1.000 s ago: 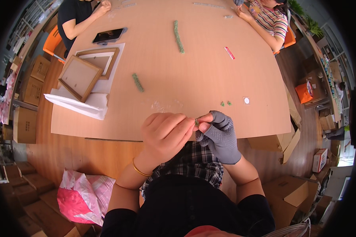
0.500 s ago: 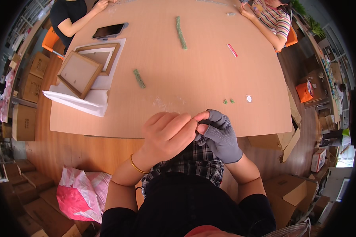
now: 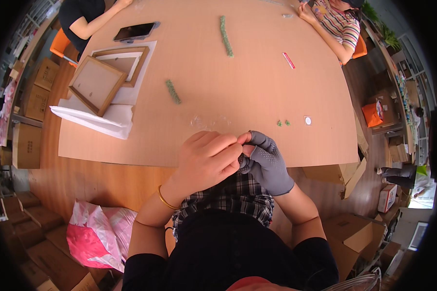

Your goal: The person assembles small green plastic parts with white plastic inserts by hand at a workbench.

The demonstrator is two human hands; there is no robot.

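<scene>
Close together at the table's near edge, my two hands meet at the fingertips. My left hand [image 3: 206, 157], bare with a gold bangle at the wrist, is closed in a pinch. My right hand [image 3: 266, 160] wears a grey fingerless glove with dotted grip and is also closed, thumb and forefinger against the left fingertips. Whatever they pinch is too small or hidden to make out. Beyond them on the table [image 3: 238, 97] lie clear plastic scraps [image 3: 201, 121], two small green pieces [image 3: 283, 123] and a white square with a round centre [image 3: 307, 120].
Two green strips, one short [image 3: 173, 92] and one long [image 3: 226, 36], lie farther out. Wooden frames [image 3: 96, 85] rest on white sheeting at left, near a dark phone-like device [image 3: 135, 32]. A red-and-white strip [image 3: 289, 60] lies at right. Two people sit across the table.
My hands stay pinched together, with the left fingers slightly shifted. The whole view has tilted a little. The person at far right has moved a hand slightly.
</scene>
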